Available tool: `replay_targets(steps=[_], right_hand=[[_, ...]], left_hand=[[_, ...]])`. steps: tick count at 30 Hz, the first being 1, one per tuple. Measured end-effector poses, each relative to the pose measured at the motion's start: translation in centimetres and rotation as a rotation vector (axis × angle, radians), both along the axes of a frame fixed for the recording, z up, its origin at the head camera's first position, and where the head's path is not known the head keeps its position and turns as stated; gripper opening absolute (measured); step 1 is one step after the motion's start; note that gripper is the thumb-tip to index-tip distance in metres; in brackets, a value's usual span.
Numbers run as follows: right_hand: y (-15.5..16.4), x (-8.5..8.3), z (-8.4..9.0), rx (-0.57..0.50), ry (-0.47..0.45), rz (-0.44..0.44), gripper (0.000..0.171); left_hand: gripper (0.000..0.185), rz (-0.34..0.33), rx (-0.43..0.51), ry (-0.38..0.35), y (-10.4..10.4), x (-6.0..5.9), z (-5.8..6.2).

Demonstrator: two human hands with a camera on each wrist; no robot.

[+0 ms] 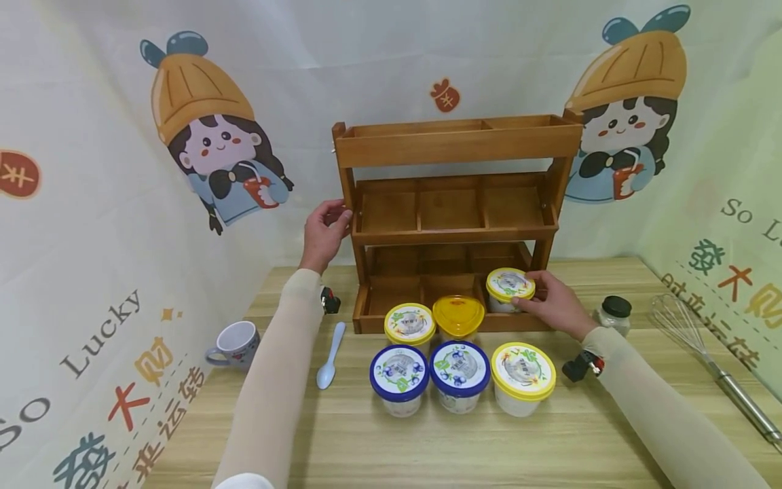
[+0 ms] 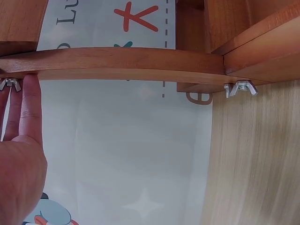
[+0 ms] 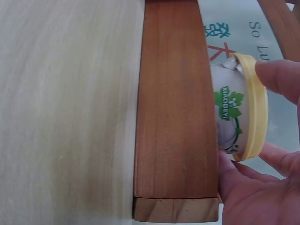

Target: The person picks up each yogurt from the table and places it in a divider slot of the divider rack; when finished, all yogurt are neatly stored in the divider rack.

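Observation:
A brown wooden rack [image 1: 455, 151] with compartments stands at the back of the table. My left hand [image 1: 325, 234] touches its left side post; in the left wrist view the fingers [image 2: 31, 110] reach the post straight, beside a wing nut. My right hand [image 1: 559, 305] grips a yellow-lidded cup [image 1: 509, 285] by its lid's rim, in the lowest tier's right compartment. In the right wrist view this cup [image 3: 236, 108] sits partly behind the rack's front board [image 3: 176, 103]. Two blue-lidded cups [image 1: 400, 373], two other yellow-lidded cups [image 1: 523, 377] and a cup with an orange-yellow domed lid [image 1: 458, 316] stand in front.
A mug [image 1: 235, 343] and a light blue spoon [image 1: 331, 356] are on the left. Right of the rack are a black-lidded jar [image 1: 613, 314] and a whisk [image 1: 711, 367]. Printed cloth [image 1: 391, 68] hangs behind and along both sides of the table.

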State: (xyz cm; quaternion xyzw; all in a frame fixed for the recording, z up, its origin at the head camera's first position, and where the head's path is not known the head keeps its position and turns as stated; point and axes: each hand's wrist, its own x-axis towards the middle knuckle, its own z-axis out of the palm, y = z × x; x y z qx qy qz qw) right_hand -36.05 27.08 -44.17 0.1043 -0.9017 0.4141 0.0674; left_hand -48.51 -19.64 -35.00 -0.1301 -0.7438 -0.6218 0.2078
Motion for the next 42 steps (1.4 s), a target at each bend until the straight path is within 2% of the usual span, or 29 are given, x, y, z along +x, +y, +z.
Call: replay_targets(steps=[7,13,17,24,34,42], right_hand=[[0.2,1.1,1.0,-0.02,-0.008,0.018,0.072],[0.3,2.7,1.5,-0.032,-0.015,0.019,0.068],[0.5,3.9,1.3,-0.028,-0.011,0.025,0.065],[0.7,5.8,0.6,-0.009,0.02,0.051,0.058],[0.3,7.7,-0.6,-0.014,0.011,0.145,0.043],[0.3,9.4,-1.0,-0.045,0.026,0.265,0.037]], left_hand=[[0.037,0.024,-0.012,0.016,-0.1,0.2,0.2],[0.037,0.026,-0.01,0.009,-0.3,0.1,0.0],[0.037,0.003,0.001,0.005,-0.1,0.1,-0.1],[0.036,0.004,-0.008,0.01,0.0,0.4,-0.3],[0.036,0.014,-0.015,0.006,0.2,0.5,-0.4],[0.036,0.013,-0.012,0.012,0.2,0.4,-0.1]])
